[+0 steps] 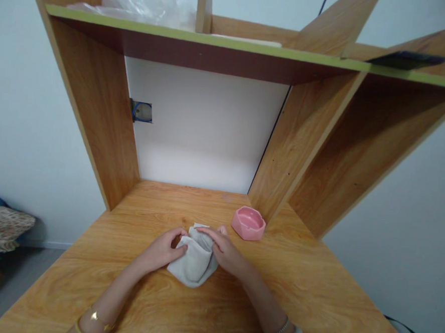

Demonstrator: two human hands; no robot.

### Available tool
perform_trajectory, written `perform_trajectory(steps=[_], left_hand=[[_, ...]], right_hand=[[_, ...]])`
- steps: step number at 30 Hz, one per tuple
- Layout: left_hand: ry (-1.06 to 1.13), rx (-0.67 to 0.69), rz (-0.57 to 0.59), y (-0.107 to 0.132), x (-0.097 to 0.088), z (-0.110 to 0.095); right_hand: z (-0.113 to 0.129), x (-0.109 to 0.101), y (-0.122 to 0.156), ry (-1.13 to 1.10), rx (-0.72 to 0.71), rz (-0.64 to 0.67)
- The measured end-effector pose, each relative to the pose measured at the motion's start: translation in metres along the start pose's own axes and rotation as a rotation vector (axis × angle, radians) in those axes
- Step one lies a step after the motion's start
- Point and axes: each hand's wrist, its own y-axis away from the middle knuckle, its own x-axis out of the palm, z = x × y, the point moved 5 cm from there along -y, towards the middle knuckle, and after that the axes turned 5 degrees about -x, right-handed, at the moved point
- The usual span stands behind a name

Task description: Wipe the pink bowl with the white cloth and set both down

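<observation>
A light grey piece of cloth (pixel 195 260) is bunched up over the wooden desk, its top edges parted so that a pouch-like hollow shows. My left hand (pixel 167 248) pinches its upper left edge between thumb and fingers. On the opposite side, my right hand (pixel 223 249) grips the right edge, with its fingers reaching over the top; part of its grip is hidden by the cloth. Just beyond my right hand sits a pink angular ashtray (pixel 248 224), apart from the cloth and my fingers.
The wooden desk (pixel 138 307) has upright side panels and a shelf (pixel 215 43) above. Clear plastic wrapping (pixel 149 6) and a dark flat object (pixel 408 60) lie on that shelf. An open socket box (pixel 142 112) is in the back wall. A woven cover (pixel 2 226) shows at left.
</observation>
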Motion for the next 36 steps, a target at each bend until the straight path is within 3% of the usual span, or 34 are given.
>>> perform_trajectory(steps=[6, 12, 20, 29, 36], left_hand=[[0.463, -0.051, 0.107, 0.0, 0.009, -0.011], [0.704, -0.179, -0.066, -0.011, 0.013, 0.004], [0.795, -0.214, -0.148, -0.025, 0.025, 0.002], [0.82, -0.185, -0.188, -0.045, 0.033, 0.015], [0.783, -0.077, -0.067, -0.043, 0.045, 0.009]], right_hand=[[-0.002, 0.0, 0.001, -0.008, 0.011, 0.063], [-0.019, -0.026, 0.007, 0.123, 0.108, -0.007], [-0.037, -0.047, 0.014, 0.027, 0.278, -0.137], [-0.041, -0.046, 0.019, 0.519, 0.466, -0.034], [-0.034, -0.056, 0.021, 0.647, 0.571, 0.012]])
